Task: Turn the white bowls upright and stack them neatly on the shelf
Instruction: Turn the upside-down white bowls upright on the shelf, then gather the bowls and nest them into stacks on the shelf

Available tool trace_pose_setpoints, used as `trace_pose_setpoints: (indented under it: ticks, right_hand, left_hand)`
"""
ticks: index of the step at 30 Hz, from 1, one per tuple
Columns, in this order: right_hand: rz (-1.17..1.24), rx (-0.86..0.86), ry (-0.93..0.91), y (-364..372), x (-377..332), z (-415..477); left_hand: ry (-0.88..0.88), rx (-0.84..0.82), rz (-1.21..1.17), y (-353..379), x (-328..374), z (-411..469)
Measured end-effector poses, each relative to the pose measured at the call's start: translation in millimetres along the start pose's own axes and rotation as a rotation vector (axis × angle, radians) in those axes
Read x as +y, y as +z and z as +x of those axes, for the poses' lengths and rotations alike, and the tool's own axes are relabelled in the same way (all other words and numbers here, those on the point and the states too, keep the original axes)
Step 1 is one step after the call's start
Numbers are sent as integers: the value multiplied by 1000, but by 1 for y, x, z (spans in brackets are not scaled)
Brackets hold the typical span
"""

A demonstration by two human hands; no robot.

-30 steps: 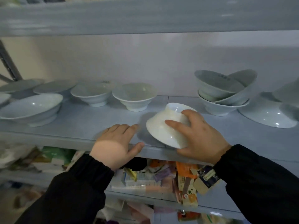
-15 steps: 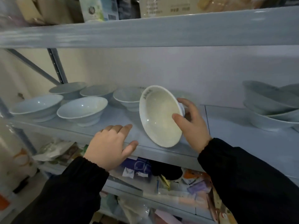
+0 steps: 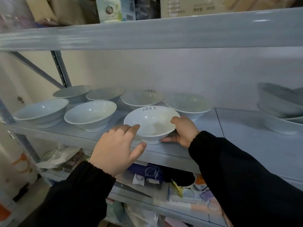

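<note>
White round glazed bowl (image 3: 151, 123): upright, mouth up, foot on the pale grey metal shelf (image 3: 232, 126), close to its front edge.

My right hand (image 3: 183, 132) grips it at the right side, thumb hooked over the rim, fingers curled low round the foot. My left hand (image 3: 117, 148) is spread wide with straight fingers. Its fingertips are at the bowl's near-left rim and the thumb is down by the foot; it holds nothing.

Six more white bowls (image 3: 90, 115) stand upright and single, left of it and behind it. A leaning stack of white bowls (image 3: 277, 104) sits far right, well apart.

Writing: small dark characters (image 3: 149, 108) inside the held bowl's far rim, too blurred to read. Printed boxes (image 3: 114, 9) on the shelf above, text illegible.
</note>
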State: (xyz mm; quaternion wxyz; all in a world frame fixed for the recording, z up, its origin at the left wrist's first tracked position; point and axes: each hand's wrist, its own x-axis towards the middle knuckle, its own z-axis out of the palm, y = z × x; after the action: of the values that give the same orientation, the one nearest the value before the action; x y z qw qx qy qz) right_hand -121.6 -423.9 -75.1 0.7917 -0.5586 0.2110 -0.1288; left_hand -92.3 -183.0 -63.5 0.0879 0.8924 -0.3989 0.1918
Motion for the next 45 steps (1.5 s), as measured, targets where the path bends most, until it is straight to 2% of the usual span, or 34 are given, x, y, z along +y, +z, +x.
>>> trace_pose_setpoints:
  ticks: [5,9,16,20,23,27,37,45]
  right_hand:
    - [-93,25,36,1,0,7]
    - [-196,40,-38,-4,-1,3]
    - [-755,53,-318,-19,-19,-36]
    - [-1068,84,-436,-35,-26,-57]
    - [-1328,131,-442,-57,-28,-65]
    - [-1552,216,-450,-94,-36,-91]
    - [-1688,456,-312,-214,-43,-164]
    - [-1639,489,-261,-312,-64,-204]
  left_hand:
    - [32,1,-8,-1,10,9]
    - [69,-3,-10,2,16,16]
    - [172,42,-67,13,34,34]
    - [242,8,-125,19,53,52]
    - [274,9,-159,20,73,65]
    - [332,-2,-171,21,104,75]
    - [464,-24,-184,43,192,83]
    - [455,-34,-189,54,284,92]
